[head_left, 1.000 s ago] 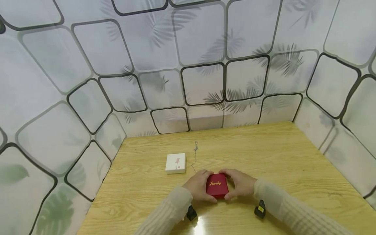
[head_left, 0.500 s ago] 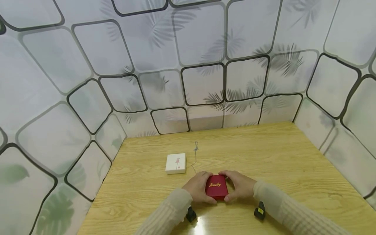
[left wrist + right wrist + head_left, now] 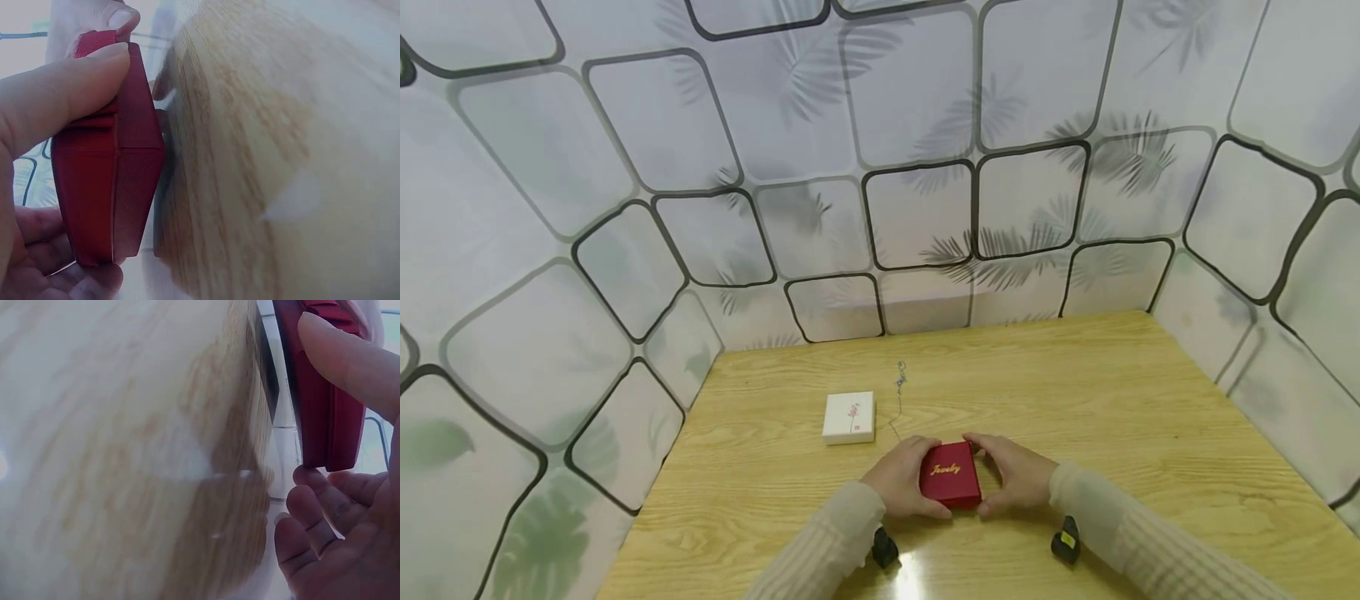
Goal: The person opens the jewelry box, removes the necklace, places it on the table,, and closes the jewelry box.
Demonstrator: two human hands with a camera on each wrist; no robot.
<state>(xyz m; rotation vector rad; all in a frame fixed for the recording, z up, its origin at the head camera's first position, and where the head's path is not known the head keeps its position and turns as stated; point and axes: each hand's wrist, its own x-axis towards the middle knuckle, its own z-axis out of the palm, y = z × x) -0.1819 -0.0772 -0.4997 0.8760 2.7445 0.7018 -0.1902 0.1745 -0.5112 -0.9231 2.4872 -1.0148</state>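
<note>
A red jewelry box with gold "Jewelry" lettering is between the two hands near the front of the table. My left hand grips its left side, thumb at the front and fingers round the far edge. In the left wrist view, the box shows a ribbed ribbon bow on its front and a seam between lid and base; a light strip separates it from the table. My right hand holds the right side, with the thumb on the front face and fingertips at the far corner.
On the wooden table, a small white box with a red print lies to the left. A thin silver necklace stretches from the back toward the left hand. Patterned cloth walls enclose the table.
The jewelry box dips slightly toward the front, then shifts a little left and turns slightly. The left hand shifts left with it, and the right thumb is slightly farther right. White box and necklace stay put.
</note>
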